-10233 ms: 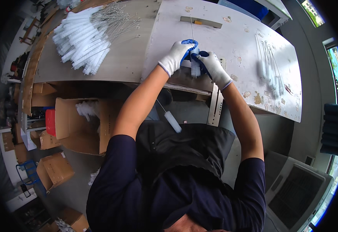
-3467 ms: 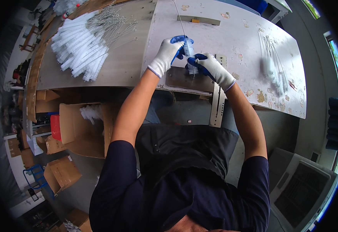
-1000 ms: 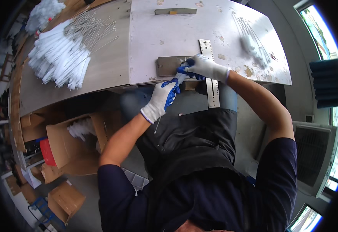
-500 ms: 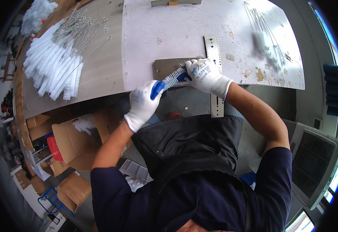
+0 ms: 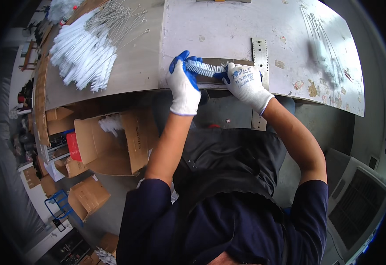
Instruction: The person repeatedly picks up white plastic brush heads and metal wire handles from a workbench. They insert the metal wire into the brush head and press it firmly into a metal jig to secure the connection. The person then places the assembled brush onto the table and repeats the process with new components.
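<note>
A white-bristled bottle brush (image 5: 205,69) stretches between my two gloved hands above the table's front edge, bowed slightly. My left hand (image 5: 186,84), in a white glove with blue-coated fingers, has its thumb and fingers about the brush's left end. At the other end, my right hand (image 5: 245,84) closes its fingers on the brush, knuckles up; its fingertips are partly hidden. Under the hands lies a grey-brown flat plate (image 5: 241,63). Beside my right hand a perforated metal strip (image 5: 260,49) runs across the table and sticks out past its edge.
A heap of white brushes with looped wire handles (image 5: 82,55) lies on the table's left part. Several more brushes (image 5: 327,57) lie at the right. Below the table at left stand an open cardboard box (image 5: 98,154) and a smaller carton (image 5: 89,196). A boxy grey appliance (image 5: 356,198) stands at lower right.
My left hand has moved up and turned, its fingers now above the plate. The brush has swung from slanting to nearly level. The view has shifted, moving the table rightward in the picture.
</note>
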`<state>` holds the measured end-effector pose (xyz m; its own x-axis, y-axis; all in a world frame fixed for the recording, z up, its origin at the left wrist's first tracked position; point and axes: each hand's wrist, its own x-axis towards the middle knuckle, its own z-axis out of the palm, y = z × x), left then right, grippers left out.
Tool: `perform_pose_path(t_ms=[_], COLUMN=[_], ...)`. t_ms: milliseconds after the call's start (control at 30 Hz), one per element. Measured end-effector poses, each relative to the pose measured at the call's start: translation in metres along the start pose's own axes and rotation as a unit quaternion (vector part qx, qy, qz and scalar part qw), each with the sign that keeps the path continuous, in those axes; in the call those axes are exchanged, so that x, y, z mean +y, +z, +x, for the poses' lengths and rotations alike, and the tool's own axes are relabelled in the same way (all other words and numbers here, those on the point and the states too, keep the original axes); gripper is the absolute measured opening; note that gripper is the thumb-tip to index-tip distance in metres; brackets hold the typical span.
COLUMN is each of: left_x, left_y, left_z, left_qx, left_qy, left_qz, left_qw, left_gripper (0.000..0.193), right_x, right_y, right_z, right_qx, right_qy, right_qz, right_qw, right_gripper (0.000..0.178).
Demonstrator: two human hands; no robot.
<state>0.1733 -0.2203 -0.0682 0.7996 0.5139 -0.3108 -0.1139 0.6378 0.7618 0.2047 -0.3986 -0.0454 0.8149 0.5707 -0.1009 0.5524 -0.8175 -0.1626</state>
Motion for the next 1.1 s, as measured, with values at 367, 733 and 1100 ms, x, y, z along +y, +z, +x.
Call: perform_pose_path(t_ms=[367,733,1100], left_x=[-0.045,0.002,0.201], left_y=[0.123,0.012,-0.106], left_z=[0.048,0.094,0.106], left_qx=[-0.134,-0.166,-0.014], left_qy=[-0.149,0.158,0.375], left_qz=[0.374,0.465,0.915], left_qw=[0.906,0.855,0.149], left_gripper=[0.022,0.025,0.035], right_x=[0.031,0.005,0.034], right_y=[0.027,0.011,0.016], right_z=[0.003,0.017,-0.001], right_qx=[0.119,0.102,0.161], right_qy=[-0.174,-0.08,-0.096], right_qz=[-0.017,0.011,0.086], right_qw=[0.977,0.991,0.978], right_gripper=[0.019,0.034,0.039])
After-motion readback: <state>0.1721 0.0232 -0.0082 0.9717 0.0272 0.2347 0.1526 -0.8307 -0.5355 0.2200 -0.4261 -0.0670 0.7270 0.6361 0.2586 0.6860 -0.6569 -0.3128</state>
